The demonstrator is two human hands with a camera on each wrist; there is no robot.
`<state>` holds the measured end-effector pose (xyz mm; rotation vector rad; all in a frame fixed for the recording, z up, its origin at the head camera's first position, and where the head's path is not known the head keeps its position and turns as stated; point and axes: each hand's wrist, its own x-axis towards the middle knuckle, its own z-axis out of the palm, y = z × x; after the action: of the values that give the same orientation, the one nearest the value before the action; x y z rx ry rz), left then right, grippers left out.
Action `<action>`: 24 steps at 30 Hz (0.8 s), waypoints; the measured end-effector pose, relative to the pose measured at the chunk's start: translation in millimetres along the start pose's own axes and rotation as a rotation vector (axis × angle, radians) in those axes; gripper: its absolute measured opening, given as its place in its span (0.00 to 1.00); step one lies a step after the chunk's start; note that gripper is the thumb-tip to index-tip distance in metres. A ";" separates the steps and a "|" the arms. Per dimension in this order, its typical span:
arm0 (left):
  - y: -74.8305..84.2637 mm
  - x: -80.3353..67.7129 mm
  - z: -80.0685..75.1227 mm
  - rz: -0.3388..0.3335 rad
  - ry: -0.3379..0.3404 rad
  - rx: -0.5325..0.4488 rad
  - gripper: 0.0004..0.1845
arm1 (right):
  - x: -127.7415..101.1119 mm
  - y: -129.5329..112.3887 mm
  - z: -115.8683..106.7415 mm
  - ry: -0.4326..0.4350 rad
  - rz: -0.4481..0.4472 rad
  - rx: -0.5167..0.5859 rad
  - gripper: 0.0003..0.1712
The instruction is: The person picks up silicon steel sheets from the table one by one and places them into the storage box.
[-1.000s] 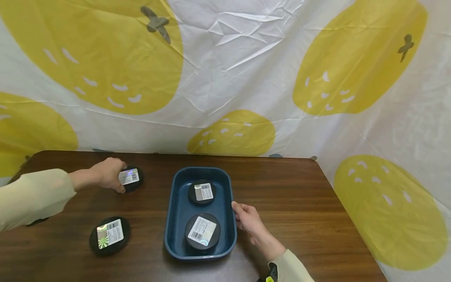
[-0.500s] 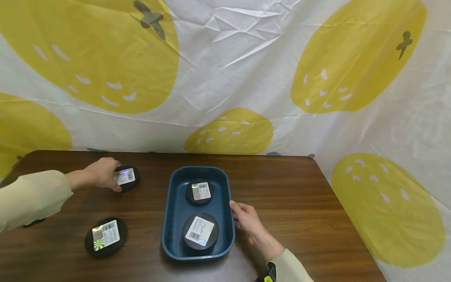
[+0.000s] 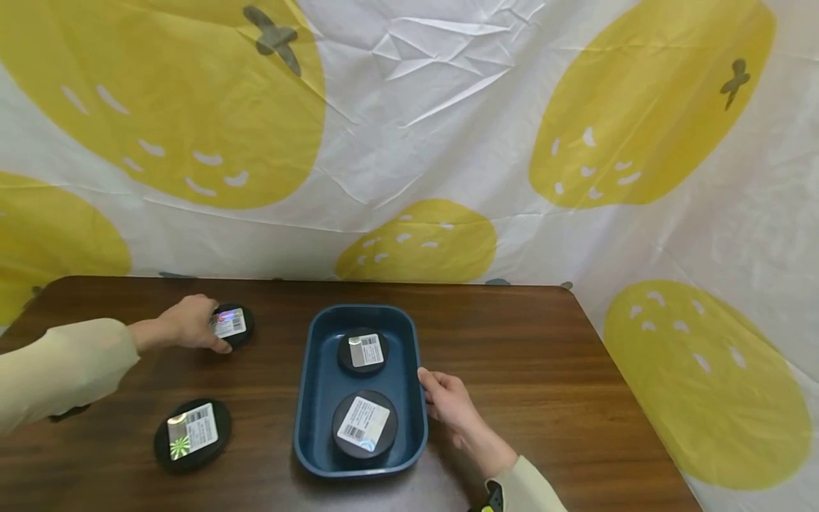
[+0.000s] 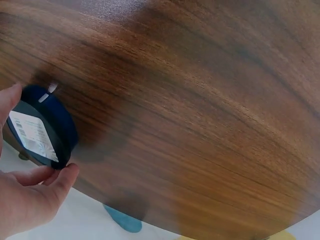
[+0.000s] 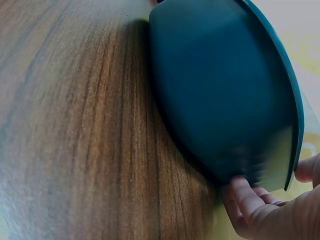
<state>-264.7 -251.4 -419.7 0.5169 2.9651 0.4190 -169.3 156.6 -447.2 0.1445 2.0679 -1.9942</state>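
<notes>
Now left hand (image 3: pixel 188 324) grips small puck (image 3: pixel 233 324); right hand (image 3: pixel 444 400) holds tray rim (image 3: pixel 419 355).

Pretty bright, even light overall, soft and mostly from above. Shadows are faint, just a dim one under the blue tray (image 3: pixel 307 398) and the near-left tin (image 3: pixel 192 434). That tin's label throws back a bit of glare. The head view is sharp but bows at the edges, wide-angle style. The wrist views are rougher: the tray wall (image 5: pixel 220 100) is smeared with blur, and the wood table (image 4: pixel 200 100) goes soft toward the corners.
</notes>
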 end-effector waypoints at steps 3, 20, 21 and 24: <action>0.3 1.3 1.6 -0.024 -0.003 0.006 0.31 | 0.3 0.3 0.1 0.000 -0.001 0.001 0.23; 16.9 4.8 -15.3 -0.044 -0.028 0.021 0.23 | -0.3 0.5 -1.6 -0.004 -0.002 -0.004 0.24; 19.2 5.5 -18.9 -0.036 -0.017 0.021 0.23 | -0.1 0.3 -2.0 -0.004 0.001 -0.006 0.24; 27.1 9.4 -29.3 -0.018 0.009 0.022 0.23 | 0.7 -0.2 -3.3 0.002 0.001 -0.013 0.25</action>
<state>-269.2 -231.1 -384.4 0.4921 2.9838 0.3880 -170.5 159.7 -447.2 0.1447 2.0805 -1.9807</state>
